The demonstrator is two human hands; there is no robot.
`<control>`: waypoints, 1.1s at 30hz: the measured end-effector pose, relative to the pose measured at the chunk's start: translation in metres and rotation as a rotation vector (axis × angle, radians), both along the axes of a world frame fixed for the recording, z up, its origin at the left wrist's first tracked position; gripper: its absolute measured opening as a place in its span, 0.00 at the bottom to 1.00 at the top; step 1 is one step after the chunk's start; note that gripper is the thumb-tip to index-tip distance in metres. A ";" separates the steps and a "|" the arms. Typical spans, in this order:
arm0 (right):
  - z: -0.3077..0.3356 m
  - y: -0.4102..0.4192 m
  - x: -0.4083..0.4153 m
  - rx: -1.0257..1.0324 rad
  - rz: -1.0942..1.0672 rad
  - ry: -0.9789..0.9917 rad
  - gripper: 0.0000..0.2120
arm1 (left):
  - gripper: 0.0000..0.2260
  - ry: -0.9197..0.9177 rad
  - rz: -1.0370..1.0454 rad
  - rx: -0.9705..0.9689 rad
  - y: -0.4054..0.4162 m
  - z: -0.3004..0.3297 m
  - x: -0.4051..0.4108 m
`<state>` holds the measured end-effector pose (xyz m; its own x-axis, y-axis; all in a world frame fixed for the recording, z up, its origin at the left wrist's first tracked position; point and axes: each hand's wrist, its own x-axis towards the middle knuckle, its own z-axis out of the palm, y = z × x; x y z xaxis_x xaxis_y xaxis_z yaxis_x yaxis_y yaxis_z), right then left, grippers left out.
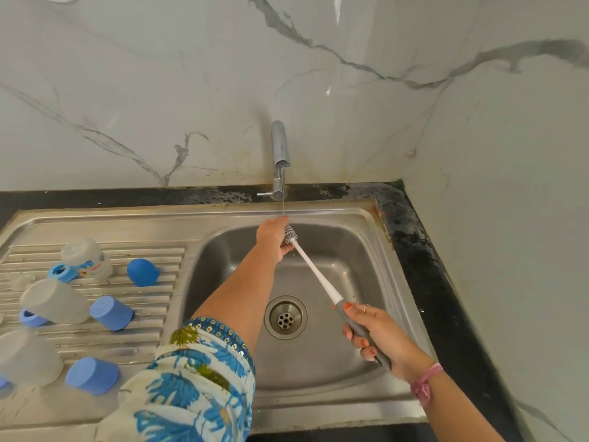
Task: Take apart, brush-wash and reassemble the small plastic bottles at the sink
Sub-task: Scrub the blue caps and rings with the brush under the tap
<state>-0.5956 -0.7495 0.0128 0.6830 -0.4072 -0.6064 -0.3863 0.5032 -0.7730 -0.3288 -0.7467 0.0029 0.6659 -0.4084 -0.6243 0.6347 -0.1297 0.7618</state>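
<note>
My right hand [377,338] grips the grey handle of a long white bottle brush [314,272] that slants up over the sink basin [350,250]. My left hand [274,236] reaches under the tap [280,154] and closes its fingers around the grey bristle head [290,234], with a thin stream of water running onto it. On the ribbed drainboard [153,260] at the left lie three frosted bottle bodies [86,255] [54,301] [27,357], several blue caps [142,272] [111,312] [92,374] and blue collar rings [62,272] [32,317].
The drain strainer [286,317] sits in the middle of the steel basin. A black counter strip [424,250] runs behind and right of the sink, against marble walls [494,154] that meet in a corner at the right.
</note>
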 end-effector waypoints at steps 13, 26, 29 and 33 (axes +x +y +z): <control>-0.003 -0.014 0.022 0.279 -0.111 -0.097 0.15 | 0.34 0.127 -0.073 -0.340 -0.002 -0.006 -0.007; 0.008 0.015 0.024 -0.212 -0.067 0.043 0.09 | 0.15 0.032 0.015 0.007 -0.017 -0.003 0.002; 0.013 0.004 0.017 0.129 -0.117 -0.008 0.14 | 0.17 0.096 -0.133 -0.068 -0.017 0.003 0.009; 0.013 -0.008 0.012 0.368 -0.096 -0.074 0.18 | 0.19 0.061 0.019 -0.147 -0.017 0.004 0.033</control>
